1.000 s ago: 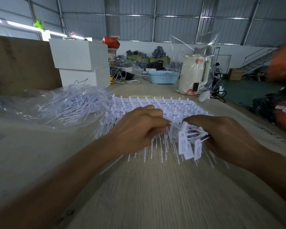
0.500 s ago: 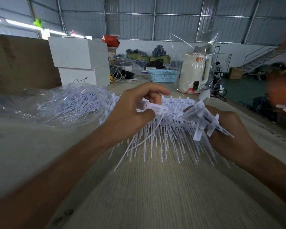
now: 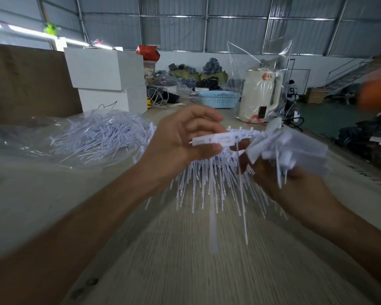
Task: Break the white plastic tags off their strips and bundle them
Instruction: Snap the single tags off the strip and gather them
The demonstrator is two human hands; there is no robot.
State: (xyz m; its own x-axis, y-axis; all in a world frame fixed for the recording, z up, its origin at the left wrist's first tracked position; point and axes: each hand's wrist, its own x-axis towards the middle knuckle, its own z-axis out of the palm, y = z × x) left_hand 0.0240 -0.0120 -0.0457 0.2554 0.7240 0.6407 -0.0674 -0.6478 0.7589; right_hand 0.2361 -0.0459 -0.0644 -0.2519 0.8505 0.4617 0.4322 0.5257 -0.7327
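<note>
The left hand (image 3: pixel 180 139) pinches a single white tag (image 3: pixel 216 139) between thumb and curled fingers, the tag's flat head lying level and pointing straight across at the right hand (image 3: pixel 295 183). Its thin tail appears to be one of the strands hanging down toward the desk (image 3: pixel 185 260). The right hand is closed around a bundle of loose tags (image 3: pixel 286 148), their heads fanning up and out above its fingers, blurred at the edges. Tag and bundle are just beside each other, nearly touching at the tag's far end. Below and beyond both hands lie the unbroken strips (image 3: pixel 218 183), tails pointing back at the person. The tag's long axis runs left to right, so joining it to the bundle likely means sliding it sideways into the right hand's grip, with the tail turned to match the others.
</note>
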